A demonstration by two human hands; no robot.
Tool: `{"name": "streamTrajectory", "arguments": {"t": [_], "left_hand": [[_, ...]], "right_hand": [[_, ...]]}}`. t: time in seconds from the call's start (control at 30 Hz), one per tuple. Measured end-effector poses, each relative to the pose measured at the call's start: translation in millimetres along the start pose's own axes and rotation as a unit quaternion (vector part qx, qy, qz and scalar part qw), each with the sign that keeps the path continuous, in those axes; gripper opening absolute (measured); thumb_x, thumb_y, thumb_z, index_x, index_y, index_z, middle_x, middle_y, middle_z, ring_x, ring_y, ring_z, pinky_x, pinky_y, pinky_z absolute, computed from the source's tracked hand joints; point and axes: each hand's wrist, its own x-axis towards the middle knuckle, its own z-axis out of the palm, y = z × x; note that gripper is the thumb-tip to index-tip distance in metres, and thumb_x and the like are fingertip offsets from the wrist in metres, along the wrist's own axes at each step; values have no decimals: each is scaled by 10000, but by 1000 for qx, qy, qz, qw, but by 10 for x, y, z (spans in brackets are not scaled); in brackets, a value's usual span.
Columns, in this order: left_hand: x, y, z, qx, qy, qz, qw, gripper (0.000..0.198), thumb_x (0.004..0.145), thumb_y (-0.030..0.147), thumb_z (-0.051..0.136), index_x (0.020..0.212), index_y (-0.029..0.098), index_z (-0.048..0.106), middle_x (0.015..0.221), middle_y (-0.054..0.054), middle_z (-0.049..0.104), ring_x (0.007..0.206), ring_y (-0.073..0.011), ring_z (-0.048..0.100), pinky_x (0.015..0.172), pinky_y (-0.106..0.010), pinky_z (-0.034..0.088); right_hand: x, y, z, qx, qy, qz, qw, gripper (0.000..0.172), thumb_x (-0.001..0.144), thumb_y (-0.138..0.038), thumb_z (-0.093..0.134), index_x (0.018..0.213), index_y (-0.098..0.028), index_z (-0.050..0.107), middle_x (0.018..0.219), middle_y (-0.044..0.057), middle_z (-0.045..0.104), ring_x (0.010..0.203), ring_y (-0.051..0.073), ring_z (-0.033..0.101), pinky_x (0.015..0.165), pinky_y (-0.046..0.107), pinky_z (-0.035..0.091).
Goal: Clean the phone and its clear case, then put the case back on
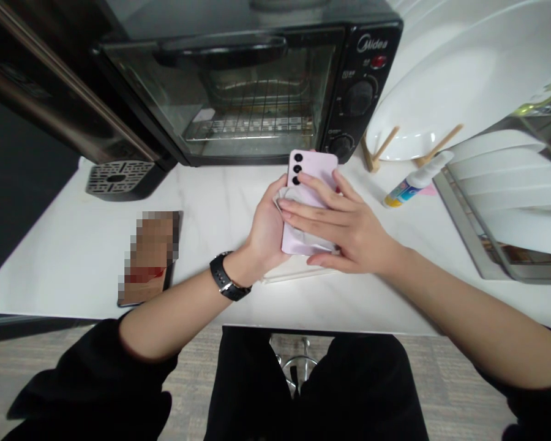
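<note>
A pink phone (pixel 319 166) with several camera lenses is held back side up above the white counter. My left hand (pixel 265 228) is closed around its left edge from beneath, and most of those fingers are hidden behind it. Between the phone's back and my right hand (pixel 360 229) is a thin white wipe (pixel 291 193). My right fingers press the wipe flat against the phone, partly covering it. Under the hands lies a flat white item (pixel 298 269), mostly hidden; I cannot tell its kind.
A black toaster oven (pixel 371 131) stands behind the hands. To the right are a small spray bottle (pixel 408 188), wooden plate stands (pixel 374 159) and a rack (pixel 468 226) of white dishes. On the left lie a dark phone-like slab (pixel 169 278) and a machine's drip tray (pixel 119 177).
</note>
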Motion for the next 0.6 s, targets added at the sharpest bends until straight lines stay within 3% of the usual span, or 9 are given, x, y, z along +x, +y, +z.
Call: {"name": "streamTrajectory", "arguments": {"t": [0.13,0.23,0.3,0.43,0.6], "left_hand": [[-10,123,-24,14,-18,48,999,546,1090,461,359,1266,114,742,1082,-116,817,1330,-313,699,1068,-391,584],[-11,182,-25,22,-24,73,997,554,1092,457,338,1323,141,730,1137,-110,820,1343,-321,693,1042,-417,606],[-6,192,-12,24,-7,72,997,534,1091,447,343,1331,165,727,1131,-98,823,1326,-311,706,1034,-411,614],[4,146,20,25,36,51,998,450,1091,384,373,1257,177,736,1031,-63,826,1181,-283,769,996,-400,638],[-25,37,11,39,-5,-44,998,359,1082,378,435,1164,198,734,960,-48,812,989,-278,802,902,-435,669]], "right_hand": [[-15,-18,-59,0,-29,-50,998,587,1067,-590,578,1572,-291,568,1507,-14,723,1632,263,423,1434,539,153],[-48,60,-122,-37,14,-35,999,561,1089,-582,532,1607,-367,516,1499,-51,727,1599,266,475,1404,581,263],[-67,127,-151,-71,41,8,997,584,1104,-621,444,1646,-405,448,1545,-58,692,1623,312,431,1370,686,278],[-80,205,-156,-106,44,95,989,690,1088,-714,308,1706,-410,333,1643,-22,603,1667,402,323,1334,811,189],[-80,224,-122,-111,34,152,982,767,1069,-756,268,1736,-378,264,1729,13,496,1687,438,254,1331,817,144]]}}
